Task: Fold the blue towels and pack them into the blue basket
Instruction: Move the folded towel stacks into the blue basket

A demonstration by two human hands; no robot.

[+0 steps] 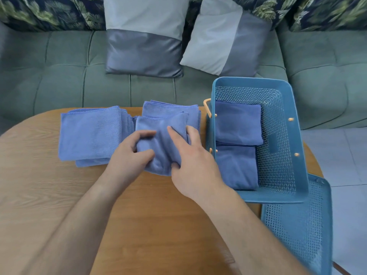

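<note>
A folded blue towel [161,143] lies at the middle of the wooden table [49,195]. My left hand [129,153] grips its left edge, thumb below and fingers on top. My right hand [190,161] holds its right side, forefinger stretched across the top and thumb under the near corner. More blue towels lie in a stack to the left [89,135] and behind [170,109]. The blue basket [286,141] stands to the right with two folded towels [237,124] [236,167] inside along its left wall.
A second blue perforated basket or lid [301,231] hangs over the table's right edge near me. A green sofa [59,80] with two grey cushions [143,40] runs behind the table. Tiled floor shows at the right.
</note>
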